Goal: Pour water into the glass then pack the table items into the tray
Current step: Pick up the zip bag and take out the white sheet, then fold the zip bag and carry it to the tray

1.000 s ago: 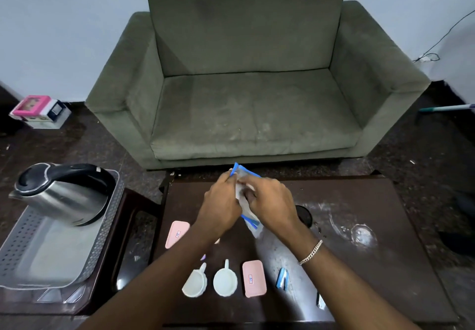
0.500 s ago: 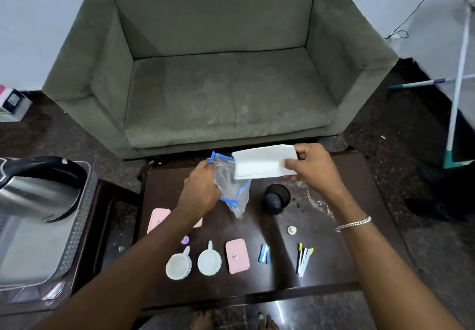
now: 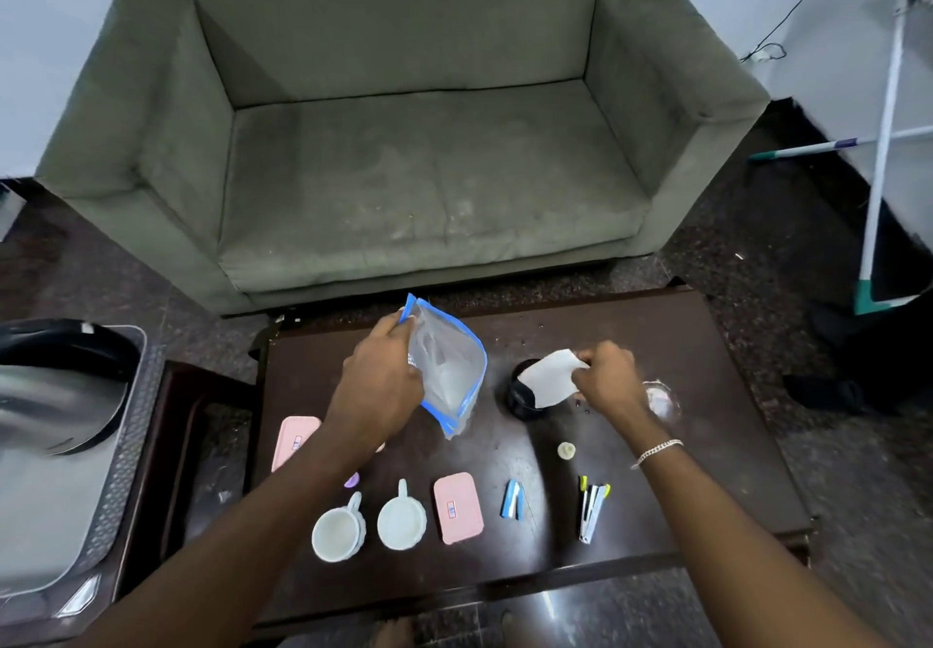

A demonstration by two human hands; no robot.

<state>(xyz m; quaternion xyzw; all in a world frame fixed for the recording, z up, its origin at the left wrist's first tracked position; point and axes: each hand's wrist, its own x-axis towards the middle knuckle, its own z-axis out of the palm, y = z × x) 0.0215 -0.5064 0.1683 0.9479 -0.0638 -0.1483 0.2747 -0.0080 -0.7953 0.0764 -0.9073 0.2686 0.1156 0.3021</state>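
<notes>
Tray [image 3: 134, 450], far left: a perforated metal tray on a low side stand, with a steel kettle [image 3: 55, 395] lying inside it, black handle uppermost. Dark table [image 3: 707, 445] in front of you, a green sofa [image 3: 404, 142] behind it.

Left part of the table: a pink case [image 3: 293, 438], partly hidden by your left forearm; a small purple piece [image 3: 352, 480] just beside that arm; two white cups [image 3: 337, 532] and [image 3: 402, 524] side by side near the front edge, handles pointing away from you.

Your left hand [image 3: 376, 395] is closed on the blue-edged top of a clear zip bag [image 3: 447, 370], which hangs tilted above the table, mouth toward the hand. Whether anything is inside the bag cannot be told.

Centre front: a second pink case [image 3: 458, 507] lying flat, then a small blue-and-white item [image 3: 512, 499], near it but apart.

Your right hand [image 3: 606, 375], bracelet [image 3: 656, 450] at the wrist, pinches a white paper [image 3: 548, 377] by its right edge. The paper is held over a black round object [image 3: 520, 397], covering much of it. A small pale disc [image 3: 566, 450] lies nearer you, and a bunch of small clip-like items [image 3: 593, 508] lies near the front edge.

Right of your right hand: a clear glass [image 3: 661, 400] on the table, blurred; its water level cannot be told. Far right, on the floor, a white stand [image 3: 881, 153].
</notes>
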